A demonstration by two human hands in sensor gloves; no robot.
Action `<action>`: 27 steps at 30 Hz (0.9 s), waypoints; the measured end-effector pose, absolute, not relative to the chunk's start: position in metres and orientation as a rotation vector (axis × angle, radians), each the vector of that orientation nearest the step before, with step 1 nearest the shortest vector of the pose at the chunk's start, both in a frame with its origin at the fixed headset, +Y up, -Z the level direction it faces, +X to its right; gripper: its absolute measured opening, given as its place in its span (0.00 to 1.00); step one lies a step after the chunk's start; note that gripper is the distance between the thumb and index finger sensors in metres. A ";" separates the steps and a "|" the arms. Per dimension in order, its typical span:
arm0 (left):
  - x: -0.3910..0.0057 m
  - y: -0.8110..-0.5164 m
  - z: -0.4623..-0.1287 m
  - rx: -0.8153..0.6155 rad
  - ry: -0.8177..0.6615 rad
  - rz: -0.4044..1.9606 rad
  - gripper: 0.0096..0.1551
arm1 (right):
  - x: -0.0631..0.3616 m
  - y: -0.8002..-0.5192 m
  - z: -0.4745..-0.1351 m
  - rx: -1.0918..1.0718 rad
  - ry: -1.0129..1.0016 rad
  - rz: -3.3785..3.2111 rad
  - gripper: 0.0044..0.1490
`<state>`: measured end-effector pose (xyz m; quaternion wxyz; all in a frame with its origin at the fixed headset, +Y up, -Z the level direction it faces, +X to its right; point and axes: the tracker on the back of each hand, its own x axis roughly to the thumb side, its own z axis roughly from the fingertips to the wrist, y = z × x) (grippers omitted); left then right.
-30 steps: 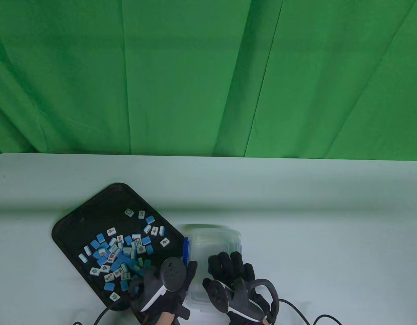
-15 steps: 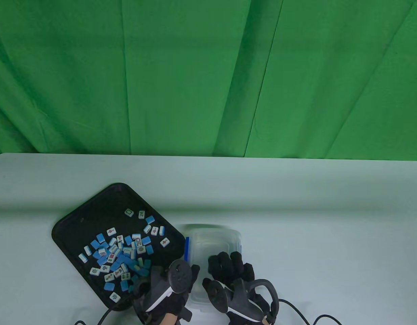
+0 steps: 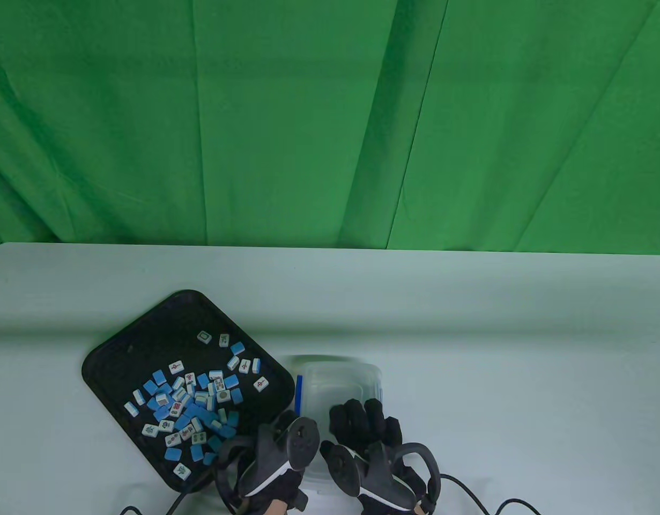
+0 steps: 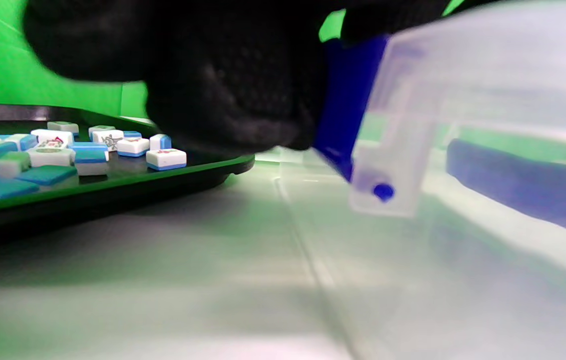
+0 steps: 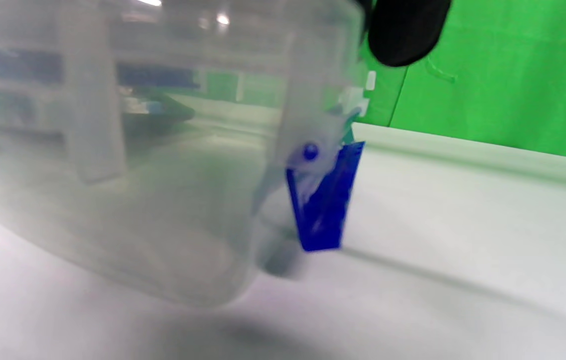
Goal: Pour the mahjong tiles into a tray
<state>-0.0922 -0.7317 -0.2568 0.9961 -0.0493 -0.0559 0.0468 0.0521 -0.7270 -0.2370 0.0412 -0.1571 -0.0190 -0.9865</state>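
Backdrop: green cloth (image 3: 308,123) hangs behind the pale table (image 3: 496,332) where I work.
Right hand: my right hand (image 3: 380,448) in its black sensor glove lies over the near part of the clear plastic box (image 3: 340,381), fingers (image 3: 356,416) spread on its upturned surface; it grips the box, whose near end is lifted off the table in the right wrist view.
Left hand: my left hand (image 3: 271,464) is at the box's left side, gloved fingers (image 4: 223,90) against the blue latch (image 4: 345,100); whether they clasp it I cannot tell.
Box: the clear plastic box sits just right of the tray; another blue latch (image 5: 325,200) hangs down from its right side.
Tiles: blue-and-white mahjong tiles (image 3: 193,399) lie scattered in the black rounded tray (image 3: 147,332), mostly in its near half.
Cables: black cables (image 3: 485,496) trail from my gloves at the table's near edge.
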 end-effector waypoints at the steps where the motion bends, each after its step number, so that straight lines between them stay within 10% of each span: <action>1: -0.093 -0.732 -0.257 -0.106 -0.108 0.106 0.35 | 0.052 -0.727 -0.237 -0.481 -0.058 -3.021 0.44; 8: -0.101 -0.736 -0.256 -0.137 -0.061 0.145 0.41 | 0.058 -0.723 -0.238 -0.466 0.000 -3.020 0.44; 13: -0.101 -0.719 -0.247 0.089 -0.105 0.077 0.43 | 0.094 -0.710 -0.249 -0.269 0.224 -3.227 0.47; 20: -0.079 -0.726 -0.240 0.131 -0.495 0.159 0.34 | 0.145 -0.723 -0.274 0.008 -0.308 -3.567 0.52; 27: -0.073 -0.748 -0.252 -0.167 -0.477 0.225 0.39 | 0.150 -0.747 -0.285 0.040 -0.942 -3.649 0.59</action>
